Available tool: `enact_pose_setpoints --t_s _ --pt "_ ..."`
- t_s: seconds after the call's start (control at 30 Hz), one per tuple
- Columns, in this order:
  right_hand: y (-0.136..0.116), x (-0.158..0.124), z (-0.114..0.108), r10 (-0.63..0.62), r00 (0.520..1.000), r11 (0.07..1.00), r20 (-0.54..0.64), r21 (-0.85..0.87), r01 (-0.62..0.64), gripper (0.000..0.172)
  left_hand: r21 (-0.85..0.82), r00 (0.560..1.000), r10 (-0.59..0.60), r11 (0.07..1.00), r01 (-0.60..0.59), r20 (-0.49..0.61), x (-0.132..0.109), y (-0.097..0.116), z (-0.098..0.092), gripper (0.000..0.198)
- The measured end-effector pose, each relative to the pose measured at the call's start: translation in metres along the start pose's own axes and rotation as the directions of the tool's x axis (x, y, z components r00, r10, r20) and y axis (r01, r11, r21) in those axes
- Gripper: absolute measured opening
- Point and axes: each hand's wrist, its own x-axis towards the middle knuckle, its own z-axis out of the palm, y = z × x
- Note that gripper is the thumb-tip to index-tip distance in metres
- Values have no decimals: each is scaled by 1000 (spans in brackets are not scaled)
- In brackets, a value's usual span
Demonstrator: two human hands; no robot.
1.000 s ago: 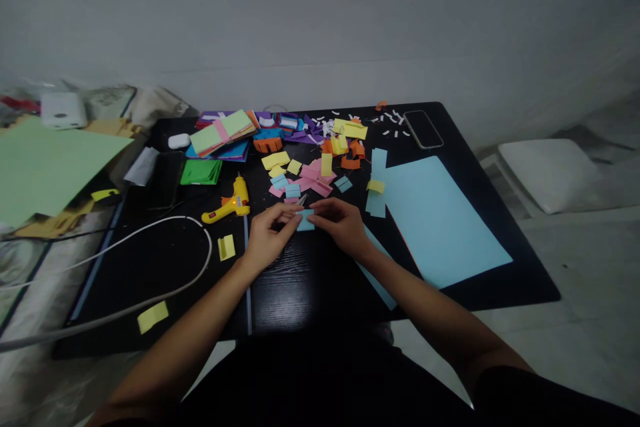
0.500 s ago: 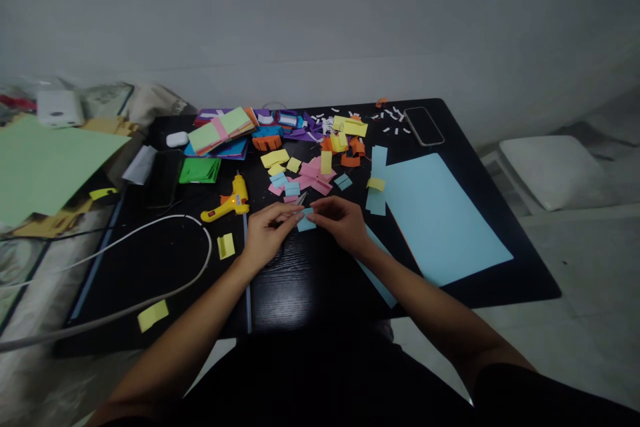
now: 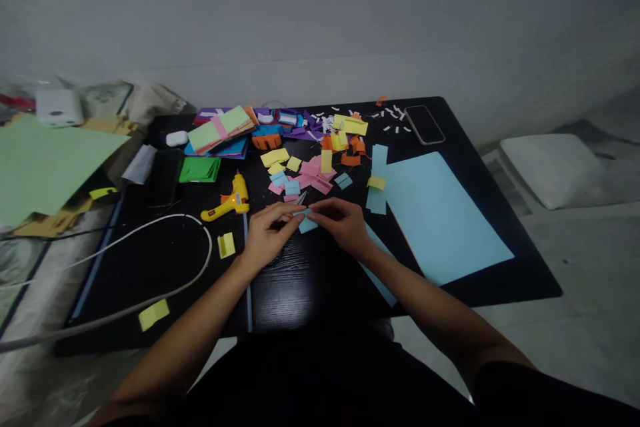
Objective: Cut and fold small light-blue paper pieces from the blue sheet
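Observation:
Between my two hands is a small light-blue piece of paper point(image 3: 308, 224), pinched along its upper edge. My left hand point(image 3: 267, 230) grips its left side between thumb and fingers, and my right hand point(image 3: 343, 223) grips the right side the same way. Just beyond the fingertips the metal tip of a pair of scissors point(image 3: 301, 197) shows; the rest lies hidden under my left hand. Several folded blue pieces point(image 3: 293, 187) and pink pieces point(image 3: 315, 172) of paper lie scattered past my hands.
A yellow glue gun point(image 3: 231, 201) with a lit orange light lies left of my hands. Large blue sheets point(image 3: 445, 220) lie on the right, below a phone point(image 3: 424, 125). Stacked coloured papers point(image 3: 220, 130) sit at the back left. A white cable point(image 3: 207, 247) loops across the left side.
Both hands stay almost in place, and the blue paper between them tilts very slightly. Nothing else on the table has visibly moved.

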Motion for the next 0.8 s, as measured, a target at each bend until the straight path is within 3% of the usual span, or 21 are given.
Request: enact_pose_setpoints --t_s 0.3,0.63,0.8 --pt "-2 -6 5 -27 997 999 -68 -27 25 22 5 999 22 1000 -21 -42 -1 1 2 11" --pt "-5 -7 5 -81 996 993 -46 -93 76 15 6 998 9 1000 -9 -57 -1 5 2 12" --pt "-2 -8 6 -126 992 980 -18 -156 122 17 -27 995 -60 998 58 -76 -4 1 3 16"
